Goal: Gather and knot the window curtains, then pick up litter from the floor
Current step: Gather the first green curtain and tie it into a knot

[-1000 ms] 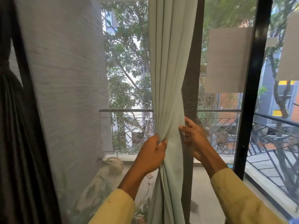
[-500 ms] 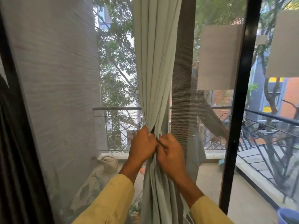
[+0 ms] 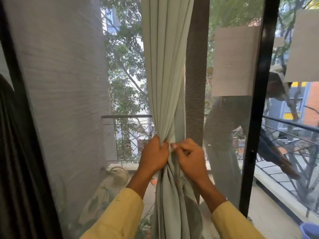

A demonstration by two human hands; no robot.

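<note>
A pale green curtain [image 3: 165, 66] hangs in front of the window, bunched into a narrow column at waist height. My left hand [image 3: 154, 155] grips the gathered folds from the left side. Right beside it, my right hand [image 3: 189, 157] has its fingers curled round the right side of the same bunch, and the two hands almost touch. Below them the cloth falls loose to the bottom of the view. A dark curtain [image 3: 15, 152] hangs at the far left edge. No litter or floor inside the room is in view.
A black window frame post [image 3: 255, 118] stands to the right of the curtain. Behind the glass lie a balcony railing [image 3: 127, 116], a grey wall [image 3: 65, 83] and trees. A blue tub [image 3: 309, 230] sits at the bottom right.
My right hand came in from the right and closed on the curtain next to my left hand. The folds are now drawn tighter between both hands.
</note>
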